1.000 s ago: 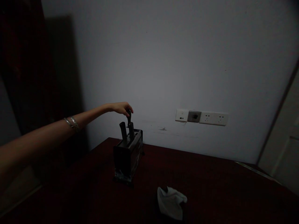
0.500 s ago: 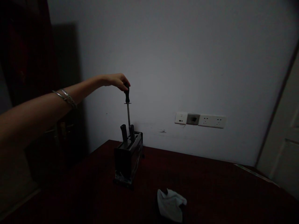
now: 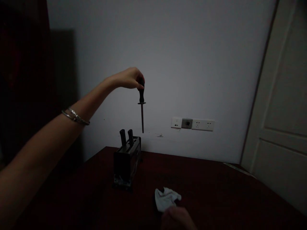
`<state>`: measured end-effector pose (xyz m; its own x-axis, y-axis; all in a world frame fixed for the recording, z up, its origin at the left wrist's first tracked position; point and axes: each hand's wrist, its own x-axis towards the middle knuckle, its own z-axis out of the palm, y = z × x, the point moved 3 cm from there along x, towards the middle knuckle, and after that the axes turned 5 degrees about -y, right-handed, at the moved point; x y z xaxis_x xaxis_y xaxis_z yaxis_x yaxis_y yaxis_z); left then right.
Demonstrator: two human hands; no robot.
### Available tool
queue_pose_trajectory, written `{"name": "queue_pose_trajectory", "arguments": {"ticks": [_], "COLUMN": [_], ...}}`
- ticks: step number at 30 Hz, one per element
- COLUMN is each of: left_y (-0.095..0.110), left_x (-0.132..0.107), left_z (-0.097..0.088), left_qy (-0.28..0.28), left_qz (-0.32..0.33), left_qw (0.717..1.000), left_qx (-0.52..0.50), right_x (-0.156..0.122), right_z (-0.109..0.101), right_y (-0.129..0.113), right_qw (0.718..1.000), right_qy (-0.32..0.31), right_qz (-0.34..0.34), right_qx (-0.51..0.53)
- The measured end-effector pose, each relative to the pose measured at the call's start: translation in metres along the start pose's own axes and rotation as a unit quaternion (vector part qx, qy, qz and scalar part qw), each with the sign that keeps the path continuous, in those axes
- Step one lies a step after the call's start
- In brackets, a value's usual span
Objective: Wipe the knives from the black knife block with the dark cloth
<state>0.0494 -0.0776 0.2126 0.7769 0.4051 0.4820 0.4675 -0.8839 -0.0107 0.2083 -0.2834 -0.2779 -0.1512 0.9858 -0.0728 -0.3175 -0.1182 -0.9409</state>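
Clasping a black-handled rod [image 3: 142,109], the left hand [image 3: 132,78] hovers — right hand [image 3: 177,218] blurred, its grip unclear.

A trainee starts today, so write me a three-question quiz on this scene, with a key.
1. How many black handles stick up from the slotted block?
2. True or false: the tip of the black-handled rod is inside the slotted block.
3. Which is nearest the right hand: (a) the white cloth, (b) the slotted block, (c) the wall sockets?

Key: 1. Two. 2. False; the left hand holds it clear. 3. a.
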Motion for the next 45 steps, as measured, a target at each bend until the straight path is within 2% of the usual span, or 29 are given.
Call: {"name": "queue_pose_trajectory", "arguments": {"ticks": [2,5,7,10,15,18,22,27,31,36,39,42,45], "left_y": [0.036,0.087,0.111,0.136,0.165,0.184,0.208,0.225,0.236,0.245,0.244,0.232,0.204], "left_x": [-0.019,-0.056,-0.079,-0.106,-0.139,-0.157,-0.176,-0.192,-0.207,-0.228,-0.24,-0.246,-0.241], "left_z": [0.015,0.038,0.054,0.083,0.14,0.175,0.213,0.246,0.267,0.303,0.321,0.334,0.35], "left_qy": [0.006,0.025,0.047,0.077,0.101,0.084,0.078,0.094,0.147,0.164,0.102,0.028,0.02], "left_qz": [0.023,0.053,0.064,0.088,0.098,0.105,0.148,0.211,0.266,0.261,0.267,0.264,0.156], "left_qw": [1.0,0.998,0.997,0.991,0.989,0.99,0.986,0.973,0.951,0.949,0.958,0.957,0.964], "left_qx": [-0.004,-0.006,-0.02,-0.058,-0.052,-0.036,0.0,0.024,0.055,0.062,0.013,-0.116,-0.213], "right_x": [0.001,-0.011,-0.022,-0.032,-0.034,-0.031,-0.027,-0.027,-0.031,-0.031,-0.028,-0.025,-0.026], "right_z": [0.015,0.042,0.058,0.072,0.067,0.059,0.047,0.033,0.025,0.012,-0.002,-0.016,-0.03], "right_y": [-0.028,-0.077,-0.104,-0.127,-0.13,-0.124,-0.113,-0.098,-0.097,-0.092,-0.081,-0.066,-0.047], "right_qw": [0.998,0.993,0.989,0.986,0.978,0.972,0.96,0.944,0.93,0.938,0.941,0.939,0.934], "right_qy": [-0.031,-0.02,-0.015,0.015,0.07,0.089,0.118,0.144,0.136,0.137,0.163,0.173,0.18], "right_qz": [-0.044,-0.111,-0.135,-0.131,-0.097,-0.086,-0.081,-0.082,-0.082,-0.067,-0.117,-0.153,-0.17], "right_qx": [0.024,0.037,0.055,0.102,0.17,0.202,0.242,0.287,0.332,0.31,0.271,0.256,0.257]}}
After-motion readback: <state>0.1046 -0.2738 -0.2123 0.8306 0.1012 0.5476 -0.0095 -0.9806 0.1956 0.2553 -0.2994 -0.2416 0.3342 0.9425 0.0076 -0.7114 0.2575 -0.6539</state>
